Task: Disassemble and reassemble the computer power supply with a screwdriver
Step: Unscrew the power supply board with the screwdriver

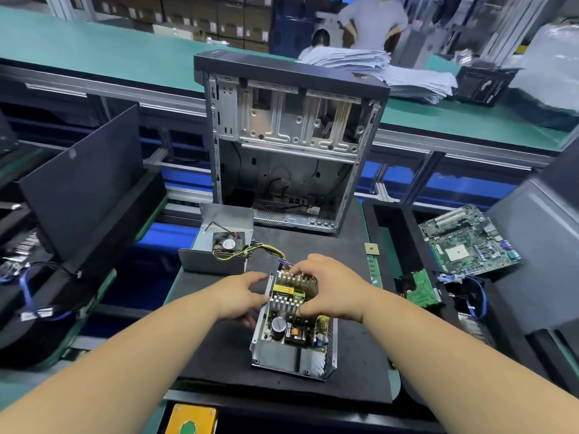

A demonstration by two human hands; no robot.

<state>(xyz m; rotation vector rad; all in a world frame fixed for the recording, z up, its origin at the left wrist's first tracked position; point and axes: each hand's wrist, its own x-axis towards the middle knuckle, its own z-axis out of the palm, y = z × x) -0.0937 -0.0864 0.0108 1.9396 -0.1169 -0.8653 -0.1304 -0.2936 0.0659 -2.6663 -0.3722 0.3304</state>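
Note:
The open power supply (pixel 291 355) sits on the black mat (pixel 219 349), its metal base holding the circuit board (pixel 296 328) with heatsinks, a capacitor and a yellow transformer. My right hand (pixel 332 289) grips the board over the heatsinks, fingers at the far end and thumb on the near side. My left hand (pixel 241 294) holds the left wall of the base with curled fingers. The removed metal cover with the fan (pixel 224 242) lies behind, joined to the board by yellow and black wires (pixel 260 250). No screwdriver is in view.
An open computer case (pixel 288 145) stands upright at the back of the mat. A motherboard (pixel 470 241) and a smaller green card (pixel 419 288) lie at the right. Black side panels (pixel 84 186) lean at the left. A yellow button box (pixel 191 419) sits at the near edge.

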